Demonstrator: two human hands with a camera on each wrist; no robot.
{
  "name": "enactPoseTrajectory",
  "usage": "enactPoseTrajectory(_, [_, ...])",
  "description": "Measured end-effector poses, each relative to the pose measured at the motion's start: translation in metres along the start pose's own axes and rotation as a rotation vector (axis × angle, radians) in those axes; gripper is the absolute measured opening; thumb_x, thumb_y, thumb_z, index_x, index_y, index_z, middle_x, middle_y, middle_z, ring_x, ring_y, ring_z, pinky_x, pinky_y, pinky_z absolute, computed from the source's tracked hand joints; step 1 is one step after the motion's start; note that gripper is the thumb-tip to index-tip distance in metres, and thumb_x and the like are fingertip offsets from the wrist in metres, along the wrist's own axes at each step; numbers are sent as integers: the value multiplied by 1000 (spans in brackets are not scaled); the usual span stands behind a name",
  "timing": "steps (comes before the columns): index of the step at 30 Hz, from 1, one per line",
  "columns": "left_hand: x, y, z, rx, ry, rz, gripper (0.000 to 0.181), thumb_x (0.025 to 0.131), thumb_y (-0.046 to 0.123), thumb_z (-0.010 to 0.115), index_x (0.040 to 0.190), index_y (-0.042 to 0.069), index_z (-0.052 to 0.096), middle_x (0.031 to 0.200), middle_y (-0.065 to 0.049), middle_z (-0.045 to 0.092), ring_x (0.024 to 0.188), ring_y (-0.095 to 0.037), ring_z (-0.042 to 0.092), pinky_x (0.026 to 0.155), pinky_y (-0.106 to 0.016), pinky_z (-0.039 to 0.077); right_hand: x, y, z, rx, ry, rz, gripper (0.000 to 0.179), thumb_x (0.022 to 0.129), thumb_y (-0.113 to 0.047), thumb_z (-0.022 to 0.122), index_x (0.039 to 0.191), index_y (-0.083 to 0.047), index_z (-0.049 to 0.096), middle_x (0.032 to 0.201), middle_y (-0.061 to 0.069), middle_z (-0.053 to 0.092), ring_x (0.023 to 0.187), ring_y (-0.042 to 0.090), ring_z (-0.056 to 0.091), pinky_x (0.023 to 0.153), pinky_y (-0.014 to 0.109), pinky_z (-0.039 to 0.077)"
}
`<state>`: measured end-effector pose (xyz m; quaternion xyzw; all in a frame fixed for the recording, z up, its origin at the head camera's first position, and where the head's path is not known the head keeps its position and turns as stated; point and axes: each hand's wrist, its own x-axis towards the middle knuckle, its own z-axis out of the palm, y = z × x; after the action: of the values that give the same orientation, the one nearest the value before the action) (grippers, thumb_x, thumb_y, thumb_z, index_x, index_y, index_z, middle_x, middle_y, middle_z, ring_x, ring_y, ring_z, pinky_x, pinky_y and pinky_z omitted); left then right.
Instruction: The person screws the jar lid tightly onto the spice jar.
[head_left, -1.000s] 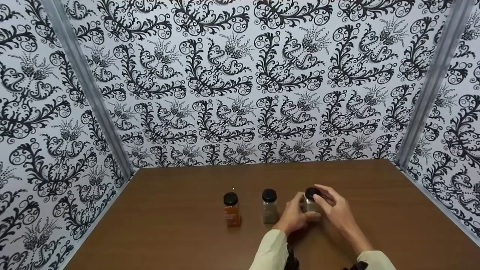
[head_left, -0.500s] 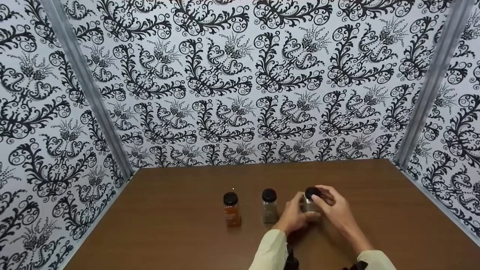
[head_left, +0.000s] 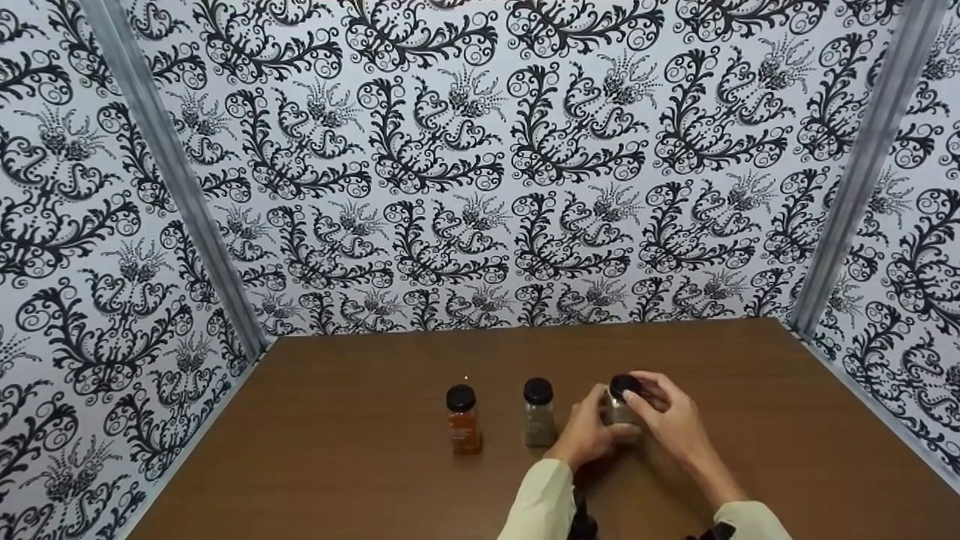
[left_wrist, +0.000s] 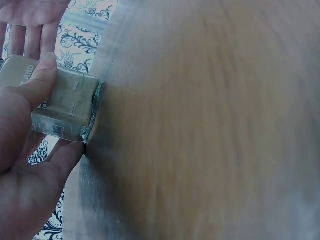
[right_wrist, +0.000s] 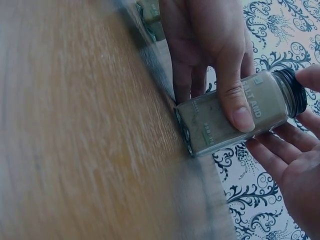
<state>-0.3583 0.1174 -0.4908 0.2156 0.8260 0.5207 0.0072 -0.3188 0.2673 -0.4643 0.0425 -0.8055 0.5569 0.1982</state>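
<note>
A square glass seasoning jar (head_left: 620, 412) with greyish-brown contents and a black lid (right_wrist: 294, 92) stands upright at the right of the table. My left hand (head_left: 589, 433) grips its body, the thumb lying across the printed face in both wrist views. With thumb and fingers my right hand (head_left: 677, 421) holds the black lid, seen from above in the head view. The jar's base (right_wrist: 183, 131) touches the tabletop. White lettering including "SALT AND" shows on the glass in the right wrist view. Part of the jar is hidden behind the fingers.
Left of the hands stand a similar grey-brown jar (head_left: 539, 420) and, further left, a jar of orange-red seasoning (head_left: 463, 427), both black-lidded. The brown table (head_left: 337, 435) meets patterned walls (head_left: 450, 172) at the back and sides.
The fingers of my right hand have shifted slightly at the lid. My left hand and all the jars stay in place.
</note>
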Motion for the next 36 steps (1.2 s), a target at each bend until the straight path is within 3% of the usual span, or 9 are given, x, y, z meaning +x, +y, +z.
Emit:
enactPoseTrajectory(12, [-1, 1, 0, 7, 8, 12, 48, 79, 28, 86, 119, 28, 58, 120, 3, 70, 102, -9, 64, 88, -26, 50, -1, 0, -1, 12, -13, -16, 35, 97, -15, 66, 131, -6, 62, 132, 16, 66, 113, -1, 61, 91, 8, 47])
enactPoseTrajectory(20, [0, 1, 0, 20, 9, 16, 47, 80, 27, 85, 120, 28, 58, 124, 1, 70, 108, -11, 64, 92, -28, 50, 0, 1, 0, -2, -4, -16, 34, 96, -17, 68, 128, -6, 63, 129, 16, 68, 116, 11, 63, 90, 8, 48])
enactPoseTrajectory(28, [-2, 1, -1, -13, -4, 41, 48, 81, 25, 85, 121, 26, 58, 122, -2, 71, 105, -12, 67, 85, -24, 53, 0, 1, -1, 12, -19, 5, 38, 97, -18, 67, 133, -6, 60, 134, 17, 65, 111, -2, 62, 91, 9, 48])
enactPoseTrajectory(36, [-1, 1, -1, -27, -16, 44, 46, 83, 23, 84, 121, 24, 58, 122, -3, 70, 107, -13, 68, 84, -24, 54, 0, 2, -1, 18, -8, -11, 35, 97, -16, 67, 130, -6, 63, 132, 19, 66, 109, -1, 63, 90, 10, 49])
